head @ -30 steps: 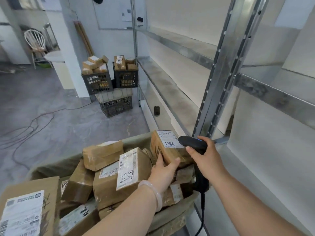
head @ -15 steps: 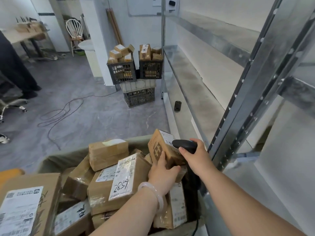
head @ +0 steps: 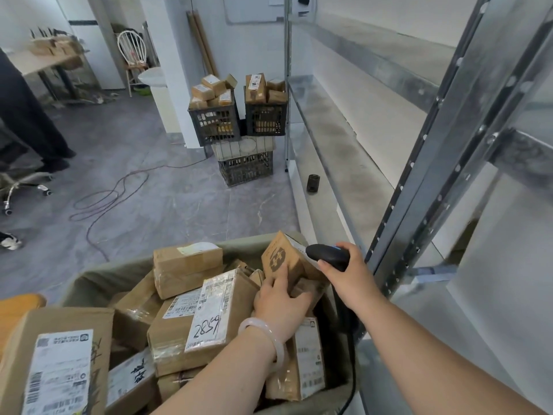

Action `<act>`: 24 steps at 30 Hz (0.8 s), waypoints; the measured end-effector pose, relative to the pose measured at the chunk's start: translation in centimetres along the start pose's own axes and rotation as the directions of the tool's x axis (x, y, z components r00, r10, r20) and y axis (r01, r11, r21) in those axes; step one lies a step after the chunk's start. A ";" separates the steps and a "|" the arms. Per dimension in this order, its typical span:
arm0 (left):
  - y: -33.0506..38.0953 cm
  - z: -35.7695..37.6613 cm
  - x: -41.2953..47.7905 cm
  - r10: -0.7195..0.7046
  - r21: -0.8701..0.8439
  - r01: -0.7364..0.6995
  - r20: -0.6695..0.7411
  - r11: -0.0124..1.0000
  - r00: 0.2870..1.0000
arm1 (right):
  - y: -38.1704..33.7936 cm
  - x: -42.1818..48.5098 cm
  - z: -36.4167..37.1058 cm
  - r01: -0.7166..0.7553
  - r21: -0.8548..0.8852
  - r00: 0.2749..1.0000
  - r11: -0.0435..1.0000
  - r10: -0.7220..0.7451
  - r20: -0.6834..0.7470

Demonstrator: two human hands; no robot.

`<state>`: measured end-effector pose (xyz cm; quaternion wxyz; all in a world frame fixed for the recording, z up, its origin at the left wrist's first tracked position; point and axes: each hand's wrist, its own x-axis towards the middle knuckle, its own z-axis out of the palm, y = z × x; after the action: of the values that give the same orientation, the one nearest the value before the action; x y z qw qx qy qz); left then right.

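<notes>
As left hand point(head: 281, 304) grips box point(head: 278, 260), parcel-filled bin point(head: 98, 280)

Parcels point(head: 206, 319) in cart point(head: 98, 280), shelving point(head: 344, 157) right

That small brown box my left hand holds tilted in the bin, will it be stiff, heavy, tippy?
Probably stiff: the small brown box shows crisp edges. Likely light, as the left hand alone grips it. Tilted, it may topple.

Black plastic lattice crates point(head: 215, 127) stacked by the white wall hold small brown cardboard boxes point(head: 209, 88). A dark cable point(head: 110, 193) loops over the grey tiled floor point(head: 167, 211). A small black cylinder point(head: 313, 183) stands under the galvanised metal shelf point(head: 353, 163)
</notes>
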<state>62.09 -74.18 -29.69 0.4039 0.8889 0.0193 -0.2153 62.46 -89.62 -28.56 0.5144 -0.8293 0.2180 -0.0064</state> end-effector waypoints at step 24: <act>-0.4 -2.8 -14.5 0.635 0.205 -0.662 0.189 0.721 0.749 | -0.7 -26.2 -1.3 0.200 0.085 0.810 0.976 -0.116 -0.575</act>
<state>49.92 -69.81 -22.57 0.3342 0.8713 -0.3429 -0.1075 38.72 -80.83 -21.73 0.4815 -0.7665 0.2902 -0.3107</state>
